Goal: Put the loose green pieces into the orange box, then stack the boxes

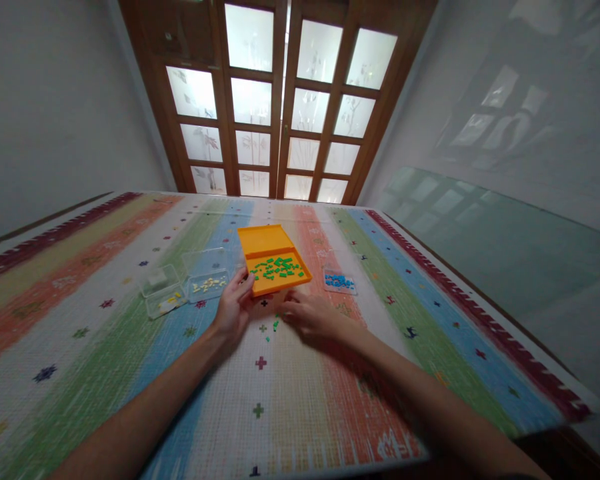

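My left hand grips the near left corner of an orange plastic box, its thumb over the rim. The box's lid is folded back, and many small green pieces lie scattered inside. Just in front of the box, my right hand is low over the tablecloth with its fingers curled together. Whatever is between those fingertips is hidden. A few loose green pieces lie on the cloth to the left of the right hand.
A clear box with pale pieces stands left of the orange box. Farther left is a clear box with yellow pieces. On the right, a clear box holds blue pieces. A striped tablecloth covers the table; paneled doors stand behind.
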A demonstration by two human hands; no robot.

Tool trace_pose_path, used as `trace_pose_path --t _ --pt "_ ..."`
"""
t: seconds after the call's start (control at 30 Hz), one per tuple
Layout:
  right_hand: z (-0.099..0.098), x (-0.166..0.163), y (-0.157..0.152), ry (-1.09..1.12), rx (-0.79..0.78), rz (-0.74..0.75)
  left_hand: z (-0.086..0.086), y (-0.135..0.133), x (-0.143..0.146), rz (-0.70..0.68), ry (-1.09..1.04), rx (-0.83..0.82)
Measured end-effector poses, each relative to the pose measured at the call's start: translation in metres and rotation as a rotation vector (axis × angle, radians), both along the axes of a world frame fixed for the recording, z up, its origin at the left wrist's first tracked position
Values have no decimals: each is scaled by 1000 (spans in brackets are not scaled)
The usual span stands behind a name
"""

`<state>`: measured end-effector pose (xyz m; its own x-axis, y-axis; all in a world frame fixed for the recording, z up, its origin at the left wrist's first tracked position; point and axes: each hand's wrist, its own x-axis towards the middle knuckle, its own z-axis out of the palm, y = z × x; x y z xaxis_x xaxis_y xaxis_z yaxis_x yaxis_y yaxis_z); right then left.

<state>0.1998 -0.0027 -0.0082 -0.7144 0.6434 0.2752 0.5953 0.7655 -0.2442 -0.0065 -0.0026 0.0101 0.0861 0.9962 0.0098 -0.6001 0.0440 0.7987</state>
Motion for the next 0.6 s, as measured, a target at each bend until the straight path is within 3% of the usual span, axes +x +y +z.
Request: trace_pose_path --t 0.3,0.6 --pt "-5 -9 5 31 -4 39 1 -1 1 15 -17 -8" --pt "-7 -16 0 -134 55 -69 2 -1 0 6 5 11"
